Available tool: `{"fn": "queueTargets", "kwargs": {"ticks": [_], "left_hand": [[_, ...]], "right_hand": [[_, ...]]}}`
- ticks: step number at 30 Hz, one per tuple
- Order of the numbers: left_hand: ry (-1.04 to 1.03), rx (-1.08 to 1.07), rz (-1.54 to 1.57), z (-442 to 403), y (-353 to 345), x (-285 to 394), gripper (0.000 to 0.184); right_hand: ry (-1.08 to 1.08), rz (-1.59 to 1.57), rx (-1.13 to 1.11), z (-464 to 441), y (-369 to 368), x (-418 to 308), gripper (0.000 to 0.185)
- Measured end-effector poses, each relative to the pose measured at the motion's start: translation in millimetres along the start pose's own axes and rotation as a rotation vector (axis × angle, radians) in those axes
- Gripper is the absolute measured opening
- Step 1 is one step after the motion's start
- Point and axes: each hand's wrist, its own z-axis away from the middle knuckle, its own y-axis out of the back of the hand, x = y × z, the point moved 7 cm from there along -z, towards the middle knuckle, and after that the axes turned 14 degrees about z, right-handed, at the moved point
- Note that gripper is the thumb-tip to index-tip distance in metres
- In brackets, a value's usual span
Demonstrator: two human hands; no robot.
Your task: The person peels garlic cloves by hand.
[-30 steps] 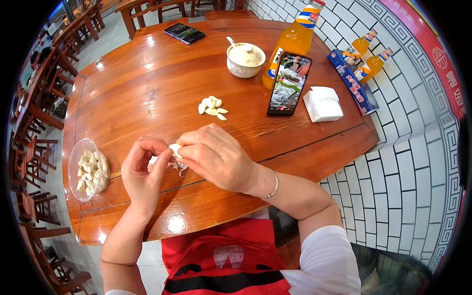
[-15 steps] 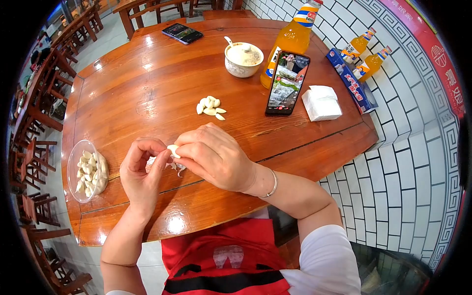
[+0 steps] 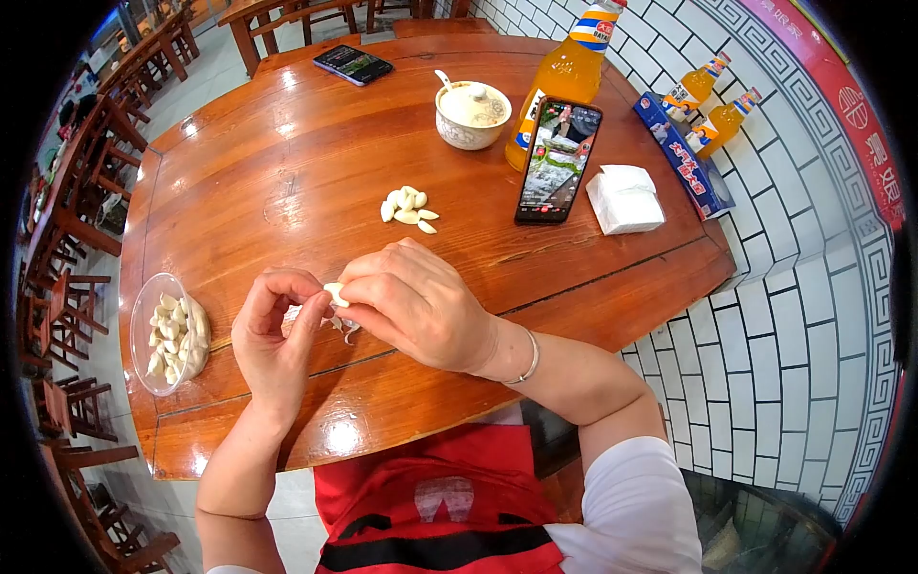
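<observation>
Between my two hands, over the near part of the table, is a pale garlic clove (image 3: 336,294). My right hand (image 3: 416,304) pinches it from the right. The thumb and forefinger of my left hand (image 3: 279,330) press on its left end. Below the fingers lie papery garlic skins (image 3: 337,327), partly hidden by my hands. A small pile of peeled cloves (image 3: 408,207) rests on the wood just beyond my right hand. To the left of my left hand stands a clear plastic tub (image 3: 144,330) holding many garlic cloves (image 3: 172,337).
On the wooden table (image 3: 239,191), a phone (image 3: 558,163) leans against an orange drink bottle (image 3: 564,78). A lidded bowl (image 3: 470,117) with a spoon, a tissue pack (image 3: 626,200) and another phone (image 3: 353,64) stand farther back. A blue box (image 3: 684,158) sits by the tiled wall (image 3: 755,354).
Both hands hold almost the same pose, with the clove still pinched between them. The picture on the standing phone differs slightly.
</observation>
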Motion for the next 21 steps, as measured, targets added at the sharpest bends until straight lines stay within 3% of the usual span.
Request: {"fn": "queueTargets", "kwargs": {"ticks": [21], "left_hand": [[-0.004,0.006,0.000,0.4,0.1,-1.4,0.012]], "right_hand": [[-0.003,-0.006,0.007,0.0,-0.2,1.1,0.032]]}}
